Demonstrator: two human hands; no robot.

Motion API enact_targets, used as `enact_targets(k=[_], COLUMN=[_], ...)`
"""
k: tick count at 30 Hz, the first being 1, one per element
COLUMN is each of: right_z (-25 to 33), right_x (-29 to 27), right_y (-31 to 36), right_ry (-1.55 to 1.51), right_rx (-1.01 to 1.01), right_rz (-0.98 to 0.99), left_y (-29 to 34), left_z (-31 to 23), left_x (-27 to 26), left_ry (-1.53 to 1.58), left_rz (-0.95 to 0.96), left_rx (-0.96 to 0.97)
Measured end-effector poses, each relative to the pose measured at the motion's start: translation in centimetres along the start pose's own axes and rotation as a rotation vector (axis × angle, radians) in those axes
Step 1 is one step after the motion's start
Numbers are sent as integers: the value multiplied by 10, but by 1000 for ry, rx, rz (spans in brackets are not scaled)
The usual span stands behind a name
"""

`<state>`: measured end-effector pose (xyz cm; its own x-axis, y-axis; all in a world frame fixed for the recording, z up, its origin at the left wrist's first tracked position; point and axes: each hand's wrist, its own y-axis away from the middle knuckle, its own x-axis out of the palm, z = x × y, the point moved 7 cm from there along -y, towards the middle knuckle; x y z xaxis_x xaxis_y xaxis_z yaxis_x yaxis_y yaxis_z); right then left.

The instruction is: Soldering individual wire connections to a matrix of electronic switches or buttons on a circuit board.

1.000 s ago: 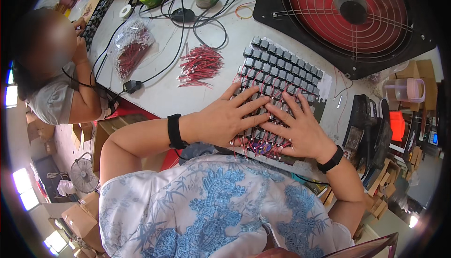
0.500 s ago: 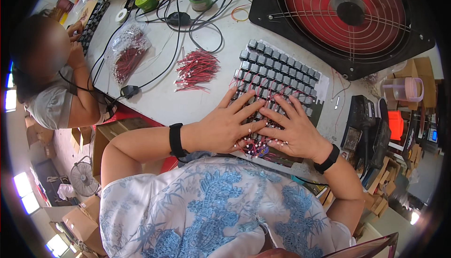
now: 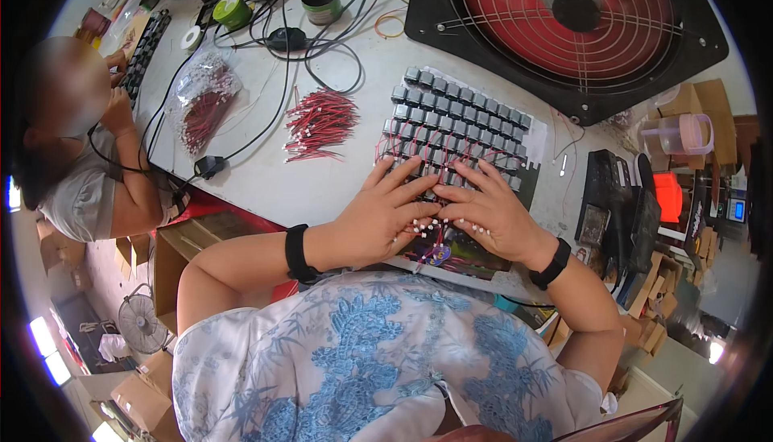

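Note:
Rows of small silver-grey block-shaped parts (image 3: pixel 459 108) stand close together on the table, with thin red wires running over them toward me. My left hand (image 3: pixel 390 207) lies palm down over the near rows, its fingers spread. Beside it, my right hand (image 3: pixel 495 215) is also palm down with its fingers stretched out. The fingertips of both hands touch the wires and parts, and the thumbs nearly meet. White plugs (image 3: pixel 427 229) on the wire ends stick out around the thumbs. Just below the hands sits a small blue-purple round piece (image 3: pixel 440 255). My palms hide the nearest rows.
A pile of red wires with white plugs (image 3: pixel 322 124) lies left of the parts, near a clear bag of wires (image 3: pixel 205 104). Black cables (image 3: pixel 286 39) cross the table. A large fan (image 3: pixel 576 11) stands at the far right. Another person (image 3: pixel 88 136) sits at the left.
Both hands have drawn slightly toward me over the rows. The white plugs, more scattered before, now sit in tighter bunches by the thumbs. The whole view has shifted a little.

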<state>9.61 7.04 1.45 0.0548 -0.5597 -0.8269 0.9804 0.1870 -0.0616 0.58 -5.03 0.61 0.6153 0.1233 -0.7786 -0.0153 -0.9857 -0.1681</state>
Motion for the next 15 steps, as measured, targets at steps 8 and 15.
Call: enact_targets(k=[8, 15], right_z=[-5, -14], right_x=[-17, -15], right_y=[6, 6], right_ry=[-365, -943], right_rx=[149, 537], right_rz=[-242, -933], left_y=[-13, -29], left_z=[1, -16], left_x=[-19, -4], left_ry=[620, 1250], left_rz=[-128, -459], left_rx=[-300, -257])
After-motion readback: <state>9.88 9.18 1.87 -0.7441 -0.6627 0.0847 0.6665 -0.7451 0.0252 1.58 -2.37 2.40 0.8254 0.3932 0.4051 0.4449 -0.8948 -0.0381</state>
